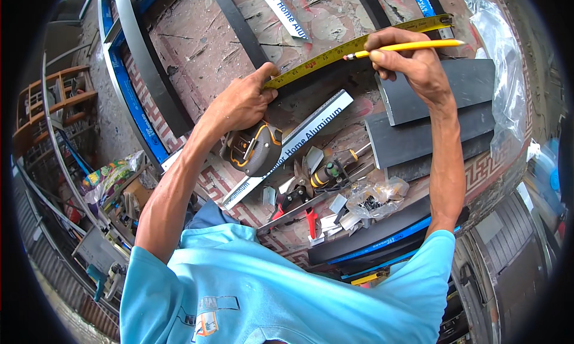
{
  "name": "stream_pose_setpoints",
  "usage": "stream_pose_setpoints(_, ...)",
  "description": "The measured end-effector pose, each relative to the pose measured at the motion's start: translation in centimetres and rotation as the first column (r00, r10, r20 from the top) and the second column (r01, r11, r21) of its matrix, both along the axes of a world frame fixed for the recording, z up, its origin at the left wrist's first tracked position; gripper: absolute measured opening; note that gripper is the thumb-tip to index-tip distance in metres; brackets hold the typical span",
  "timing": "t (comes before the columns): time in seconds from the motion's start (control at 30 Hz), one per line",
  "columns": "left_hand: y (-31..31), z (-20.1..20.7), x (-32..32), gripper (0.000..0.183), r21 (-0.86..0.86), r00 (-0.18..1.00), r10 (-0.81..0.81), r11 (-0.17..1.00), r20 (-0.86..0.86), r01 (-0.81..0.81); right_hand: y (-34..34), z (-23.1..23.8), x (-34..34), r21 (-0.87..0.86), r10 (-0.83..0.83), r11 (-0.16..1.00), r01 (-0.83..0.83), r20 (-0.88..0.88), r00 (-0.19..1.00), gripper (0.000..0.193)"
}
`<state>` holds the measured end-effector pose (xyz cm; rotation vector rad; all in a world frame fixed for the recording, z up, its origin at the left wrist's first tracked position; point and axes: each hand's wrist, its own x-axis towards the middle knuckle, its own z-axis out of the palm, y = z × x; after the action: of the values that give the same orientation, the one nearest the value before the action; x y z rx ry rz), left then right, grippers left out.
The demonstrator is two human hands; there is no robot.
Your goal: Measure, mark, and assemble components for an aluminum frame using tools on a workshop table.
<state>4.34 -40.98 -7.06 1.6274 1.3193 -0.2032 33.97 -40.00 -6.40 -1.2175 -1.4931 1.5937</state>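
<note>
A yellow tape measure blade (326, 58) stretches from my left hand up to the far right, along a dark bar (323, 79). My left hand (242, 104) is closed, with thumb and forefinger pinching the blade's near end. Just below that wrist sits the grey and black tape measure case (254, 149), with orange trim and a metal clip. My right hand (415, 63) grips a yellow pencil (421, 45) above the blade. One pencil end hovers by the blade's edge, the other points right. Whether the pencil touches the blade I cannot tell.
Dark flat panels (430, 134) lie stacked at right beside clear plastic film (508, 63). Nearer me are a white-filmed strip (299, 140), red-handled pliers (296, 200), a screwdriver (332, 170) and a plastic bag of fasteners (376, 199). Dark frame bars (146, 63) stand at left.
</note>
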Motion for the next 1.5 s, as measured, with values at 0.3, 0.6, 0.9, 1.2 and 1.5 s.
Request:
stream_pose_setpoints(0.3, 0.2, -0.6, -0.3, 0.027, -0.023, 1.0, -0.003, 1.0, 0.004, 0.003, -6.0, 4.3, 0.9, -0.157, -0.199, 0.962, 0.222, 0.149, 0.969, 0.038)
stream_pose_setpoints(0.6, 0.0, -1.6, -0.7, 0.032, 0.071, 0.997, -0.078, 0.994, 0.005, 0.077, -5.6, 2.1, 0.3, -0.274, -0.17, 0.961, -0.041, -0.699, 0.694, 0.08)
stream_pose_setpoints(0.9, 1.0, -0.4, -0.3, 0.043, -0.146, 1.0, -0.017, 0.989, 0.008, 0.018, -1.4, 0.2, 0.0, -0.171, 0.1, 0.98, -0.098, 0.0, 0.995, 0.08)
stream_pose_setpoints(1.2, 1.3, -0.9, -0.6, 0.041, -0.101, 0.997, -0.076, 0.992, 0.031, 0.079, -0.3, -2.5, -3.4, 0.124, 0.099, 0.987, -0.104, 0.05, 0.994, 0.014)
stream_pose_setpoints(1.5, 1.4, -0.8, -0.4, 0.041, -0.105, 0.997, -0.076, 0.992, 0.009, 0.076, -0.3, -3.7, -4.3, 0.249, 0.065, 0.963, -0.104, 0.158, 0.985, 0.017)
